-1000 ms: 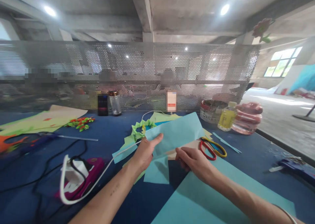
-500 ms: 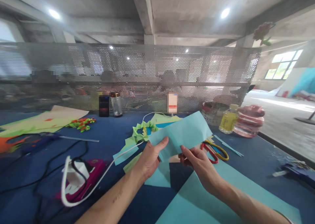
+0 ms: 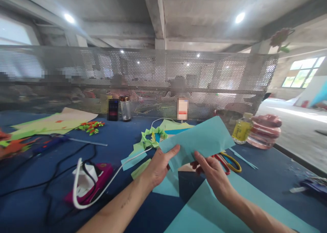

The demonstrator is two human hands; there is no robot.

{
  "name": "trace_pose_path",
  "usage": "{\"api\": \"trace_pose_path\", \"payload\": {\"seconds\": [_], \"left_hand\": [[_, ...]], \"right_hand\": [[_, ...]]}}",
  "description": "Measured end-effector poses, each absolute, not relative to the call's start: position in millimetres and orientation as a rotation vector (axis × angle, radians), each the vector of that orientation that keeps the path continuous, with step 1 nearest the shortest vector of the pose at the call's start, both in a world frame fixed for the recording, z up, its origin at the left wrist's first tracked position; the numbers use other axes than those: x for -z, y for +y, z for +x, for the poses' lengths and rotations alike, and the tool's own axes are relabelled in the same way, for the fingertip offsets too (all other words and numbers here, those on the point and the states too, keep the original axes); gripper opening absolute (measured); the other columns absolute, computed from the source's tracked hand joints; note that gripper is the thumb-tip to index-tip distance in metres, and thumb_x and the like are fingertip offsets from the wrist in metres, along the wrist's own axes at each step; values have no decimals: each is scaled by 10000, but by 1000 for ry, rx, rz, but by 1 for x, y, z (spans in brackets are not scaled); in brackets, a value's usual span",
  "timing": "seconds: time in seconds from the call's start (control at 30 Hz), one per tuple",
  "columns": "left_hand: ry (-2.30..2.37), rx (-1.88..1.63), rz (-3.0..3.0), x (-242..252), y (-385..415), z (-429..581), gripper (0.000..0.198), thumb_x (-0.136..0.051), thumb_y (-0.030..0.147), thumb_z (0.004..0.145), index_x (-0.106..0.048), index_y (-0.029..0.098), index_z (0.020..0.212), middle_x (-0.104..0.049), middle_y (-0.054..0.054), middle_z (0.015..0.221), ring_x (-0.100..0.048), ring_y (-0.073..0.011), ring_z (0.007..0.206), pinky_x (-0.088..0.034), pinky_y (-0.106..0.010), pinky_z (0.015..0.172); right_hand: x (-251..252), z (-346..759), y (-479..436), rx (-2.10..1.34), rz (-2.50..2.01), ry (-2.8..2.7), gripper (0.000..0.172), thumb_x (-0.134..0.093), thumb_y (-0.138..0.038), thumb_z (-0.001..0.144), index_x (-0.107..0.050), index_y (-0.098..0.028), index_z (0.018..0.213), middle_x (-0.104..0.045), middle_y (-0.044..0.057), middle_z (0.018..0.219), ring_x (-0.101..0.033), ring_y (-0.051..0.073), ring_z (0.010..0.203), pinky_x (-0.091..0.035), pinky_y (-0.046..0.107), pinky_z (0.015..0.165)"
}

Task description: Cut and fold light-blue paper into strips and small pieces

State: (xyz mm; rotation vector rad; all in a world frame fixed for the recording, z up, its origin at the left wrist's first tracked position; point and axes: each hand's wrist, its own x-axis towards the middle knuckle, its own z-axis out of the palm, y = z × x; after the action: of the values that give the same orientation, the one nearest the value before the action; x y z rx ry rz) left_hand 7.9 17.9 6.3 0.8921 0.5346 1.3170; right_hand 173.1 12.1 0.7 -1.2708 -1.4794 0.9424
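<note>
A light-blue paper strip (image 3: pixel 199 139) is held up above the table, slanting upward to the right. My left hand (image 3: pixel 158 164) grips its left end, thumb flat on top and fingers underneath. My right hand (image 3: pixel 208 166) pinches the lower edge near the middle, its other fingers curled below. Just right of that hand lie scissors (image 3: pixel 233 163) with red and yellow handles, partly hidden. Under my right forearm is a large light-blue sheet (image 3: pixel 204 209). Behind the strip, on the left, stands a zigzag-folded green paper ring (image 3: pixel 145 137).
At left are a magenta power strip (image 3: pixel 106 171) with a white plug, black cables, and green sheets (image 3: pixel 48 124). A glass bottle (image 3: pixel 125 109) and phone (image 3: pixel 182 108) stand by the mesh panel. A yellow bottle (image 3: pixel 242 129) and pink jug (image 3: pixel 264 132) stand at right. A person's hand shows far left.
The strip now looks longer and flatter, its right end reaching further right. My right hand has moved a little right and down. The view has turned slightly left.
</note>
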Motion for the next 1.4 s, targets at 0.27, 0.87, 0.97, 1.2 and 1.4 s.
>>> {"api": "trace_pose_path", "payload": {"seconds": [0.27, 0.87, 0.97, 1.2, 1.4], "left_hand": [[485, -1293, 968, -4, 20, 7, 332, -710, 321, 781, -695, 166, 1074, -707, -115, 1113, -624, -302, 1078, -449, -423, 937], [542, -1355, 972, -7, 18, 8, 378, -747, 335, 736, -695, 177, 1075, -719, -113, 1086, -621, -320, 1083, -455, -446, 937], [584, -1398, 995, -6, 19, 9, 337, -735, 323, 751, -705, 182, 1056, -719, -104, 1093, -633, -298, 1066, -435, -433, 969], [587, -1389, 991, 0, 20, 12, 426, -749, 349, 733, -686, 178, 1118, -720, -116, 1086, -652, -300, 1022, -464, -443, 930], [690, -1384, 1140, -2, 20, 7, 343, -726, 365, 750, -717, 183, 1040, -732, -91, 1050, -655, -283, 991, -473, -414, 912]], "right_hand": [[-1, 175, 14, -905, -1265, -1512, 618, -523, -740, 725, -623, -172, 502, -627, 76, 553, -543, 167, 538, -406, 286, 554], [1, 175, 14, -955, -1259, -1582, 626, -497, -738, 742, -564, -181, 463, -613, 72, 555, -528, 167, 554, -374, 286, 564], [-2, 173, 12, -951, -1231, -1620, 564, -557, -694, 725, -570, -181, 490, -539, 26, 506, -468, 147, 523, -336, 277, 531], [0, 171, 11, -927, -1280, -1564, 471, -611, -596, 717, -565, -188, 485, -491, 4, 468, -424, 137, 485, -315, 275, 492], [2, 172, 14, -914, -1268, -1527, 406, -627, -540, 709, -602, -184, 515, -580, 32, 518, -488, 156, 507, -363, 283, 517]]}}
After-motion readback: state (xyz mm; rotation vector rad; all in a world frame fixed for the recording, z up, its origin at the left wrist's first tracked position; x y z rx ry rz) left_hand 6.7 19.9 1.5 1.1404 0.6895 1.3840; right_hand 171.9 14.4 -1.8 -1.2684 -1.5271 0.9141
